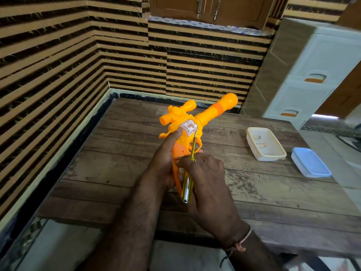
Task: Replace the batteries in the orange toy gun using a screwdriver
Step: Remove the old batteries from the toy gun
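Observation:
The orange toy gun [197, 118] is held above the wooden table [273, 192], barrel pointing up and to the right. My left hand [166, 159] grips its handle, with the index finger stretched up beside a clear studded panel [188, 127] on the body. My right hand [205, 177] pinches a yellow-handled screwdriver [190, 169]. The metal tip of the screwdriver touches the gun body just right of the studded panel. Most of the gun's grip is hidden behind both hands.
A cream open box [265, 144] holding small items sits on the table to the right. A blue-lidded box [310, 163] lies at the table's right edge. A white drawer unit [312, 75] stands behind, and striped walls close the left and back.

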A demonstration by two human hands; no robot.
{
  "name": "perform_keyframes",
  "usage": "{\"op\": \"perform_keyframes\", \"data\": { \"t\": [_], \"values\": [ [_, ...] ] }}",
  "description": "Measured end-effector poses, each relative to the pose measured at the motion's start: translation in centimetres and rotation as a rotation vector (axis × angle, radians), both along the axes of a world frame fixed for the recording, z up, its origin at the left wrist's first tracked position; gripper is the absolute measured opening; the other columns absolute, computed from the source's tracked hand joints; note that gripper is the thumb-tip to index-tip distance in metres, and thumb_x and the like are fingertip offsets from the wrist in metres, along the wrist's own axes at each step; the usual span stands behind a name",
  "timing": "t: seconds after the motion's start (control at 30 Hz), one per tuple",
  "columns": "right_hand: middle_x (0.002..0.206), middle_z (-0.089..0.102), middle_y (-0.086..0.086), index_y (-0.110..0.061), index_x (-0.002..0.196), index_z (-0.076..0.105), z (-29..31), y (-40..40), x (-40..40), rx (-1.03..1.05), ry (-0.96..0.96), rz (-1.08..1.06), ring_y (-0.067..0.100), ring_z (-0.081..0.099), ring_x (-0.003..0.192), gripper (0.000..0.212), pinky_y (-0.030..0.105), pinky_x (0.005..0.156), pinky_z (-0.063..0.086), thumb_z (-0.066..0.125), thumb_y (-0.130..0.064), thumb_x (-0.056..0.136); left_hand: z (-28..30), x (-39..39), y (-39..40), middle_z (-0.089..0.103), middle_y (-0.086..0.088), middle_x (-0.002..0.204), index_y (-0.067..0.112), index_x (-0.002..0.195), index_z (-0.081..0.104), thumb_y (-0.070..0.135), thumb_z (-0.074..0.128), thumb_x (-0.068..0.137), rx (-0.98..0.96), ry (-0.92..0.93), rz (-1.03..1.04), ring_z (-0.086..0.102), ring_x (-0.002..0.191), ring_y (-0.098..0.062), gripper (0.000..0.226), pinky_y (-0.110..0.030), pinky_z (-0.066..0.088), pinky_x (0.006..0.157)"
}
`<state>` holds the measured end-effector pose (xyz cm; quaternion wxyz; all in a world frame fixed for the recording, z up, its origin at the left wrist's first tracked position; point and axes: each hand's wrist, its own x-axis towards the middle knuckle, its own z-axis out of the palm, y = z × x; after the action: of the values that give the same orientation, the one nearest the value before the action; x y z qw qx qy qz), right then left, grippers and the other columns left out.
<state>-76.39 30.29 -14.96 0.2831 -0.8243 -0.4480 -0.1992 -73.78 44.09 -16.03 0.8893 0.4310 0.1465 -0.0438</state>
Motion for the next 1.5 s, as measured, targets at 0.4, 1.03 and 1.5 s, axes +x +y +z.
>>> {"op": "perform_keyframes", "data": {
  "t": [0.4,1.03,1.5],
  "values": [
    [0.103,0.057,-0.004,-0.027,0.113,0.049,0.5,-0.3,0.7,0.192,0.206,0.033,0.017,0.053,0.092,0.049,0.037,0.078,0.046,0.065,-0.006,0.071,0.4,-0.4,-0.2,0.069,-0.015,0.094,0.010,0.109,0.067,0.055,0.054,0.091,0.028,0.018,-0.012,0.068,0.081,-0.029,0.050,-0.040,0.052,0.077],
    [0.066,0.056,-0.007,-0.007,0.099,0.056,-2.3,-4.3,4.8,0.490,0.715,-0.529,-0.010,0.056,0.054,0.040,0.003,0.049,0.037,0.064,0.021,0.072,1.1,-0.6,1.4,0.069,-0.010,0.075,0.011,0.098,0.066,0.049,0.047,0.095,-0.005,-0.062,0.221,0.057,0.074,-0.025,0.043,-0.026,0.049,0.051],
    [0.064,0.054,-0.011,-0.017,0.100,0.057,-2.0,-4.5,4.1,0.228,0.695,-0.525,0.012,0.053,0.059,0.039,0.028,0.059,0.042,0.075,0.000,0.070,1.0,-0.9,1.4,0.069,-0.018,0.090,0.004,0.121,0.060,0.054,0.046,0.092,-0.051,-0.086,0.182,0.063,0.056,-0.017,0.059,-0.026,0.053,0.054]
  ]
}}
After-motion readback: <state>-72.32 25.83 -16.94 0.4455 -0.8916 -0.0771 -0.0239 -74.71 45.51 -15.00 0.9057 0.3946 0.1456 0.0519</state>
